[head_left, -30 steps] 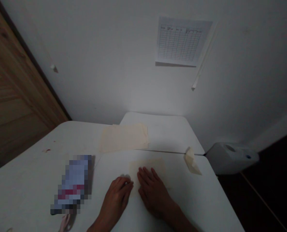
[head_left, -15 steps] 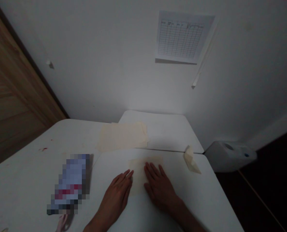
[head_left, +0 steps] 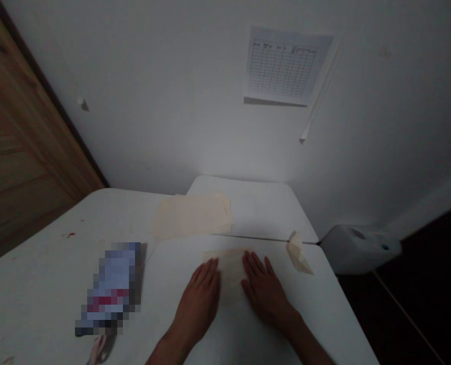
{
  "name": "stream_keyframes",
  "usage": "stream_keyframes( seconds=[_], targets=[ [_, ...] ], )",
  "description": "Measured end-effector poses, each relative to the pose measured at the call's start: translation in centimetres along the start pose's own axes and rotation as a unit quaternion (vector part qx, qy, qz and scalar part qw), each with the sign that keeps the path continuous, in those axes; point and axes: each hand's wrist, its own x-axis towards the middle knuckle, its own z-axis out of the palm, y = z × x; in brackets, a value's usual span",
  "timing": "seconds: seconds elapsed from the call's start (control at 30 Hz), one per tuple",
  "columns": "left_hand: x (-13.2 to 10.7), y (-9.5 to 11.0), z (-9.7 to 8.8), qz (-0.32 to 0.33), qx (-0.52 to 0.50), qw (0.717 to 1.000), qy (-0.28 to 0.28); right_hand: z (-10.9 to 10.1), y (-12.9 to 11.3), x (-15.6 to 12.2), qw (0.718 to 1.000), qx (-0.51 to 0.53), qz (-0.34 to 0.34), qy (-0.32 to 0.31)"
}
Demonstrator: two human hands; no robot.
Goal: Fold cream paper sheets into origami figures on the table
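Note:
A thin, pale cream sheet of paper (head_left: pixel 231 276) lies flat on the white table (head_left: pixel 153 309) in front of me. My left hand (head_left: pixel 200 294) rests palm down on its left side, fingers stretched out and close together. On its right edge lies my right hand (head_left: pixel 265 289), also flat, with the fingers slightly spread. A folded piece of the same cream paper (head_left: pixel 298 253) sits to the right of my right hand. Farther back, larger cream sheets (head_left: pixel 193 215) lie in a loose stack.
A blurred-out blue and white item (head_left: pixel 113 284) with a pink strap (head_left: pixel 97 349) lies on the left. A printed form (head_left: pixel 286 66) hangs on the wall. A white container (head_left: pixel 362 248) stands beyond the table's right edge, and a wooden panel (head_left: pixel 28 121) is at far left.
Both hands have shifted right across the cream sheet. My right hand has moved from its middle to its right edge, and my left hand now covers its left side.

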Motion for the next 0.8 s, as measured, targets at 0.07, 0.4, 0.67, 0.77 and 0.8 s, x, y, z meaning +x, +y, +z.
stream_keyframes(
  seconds=[0.07, 0.4, 0.67, 0.77, 0.8],
  targets=[
    [1.0, 0.8, 0.9, 0.020, 0.011, 1.000, -0.004, 0.0, 0.0, 0.0, 1.000, -0.002, -0.003, 0.001],
    [2.8, 1.8, 3.0, -0.010, 0.019, 1.000, -0.021, 0.4, 0.2, -0.1, 1.000, -0.006, -0.013, 0.023],
    [0.7, -0.7, 2.1, -0.071, 0.023, 0.997, -0.011, 0.4, 0.2, -0.2, 0.999, 0.001, -0.011, 0.030],
    [-0.3, -1.9, 1.7, -0.084, 0.031, 0.996, -0.017, 0.5, 0.2, -0.2, 0.999, 0.005, -0.012, 0.034],
    [-0.5, -2.1, 1.6, -0.087, 0.032, 0.996, -0.017, 0.5, 0.2, -0.2, 0.999, 0.005, -0.011, 0.034]
  ],
)
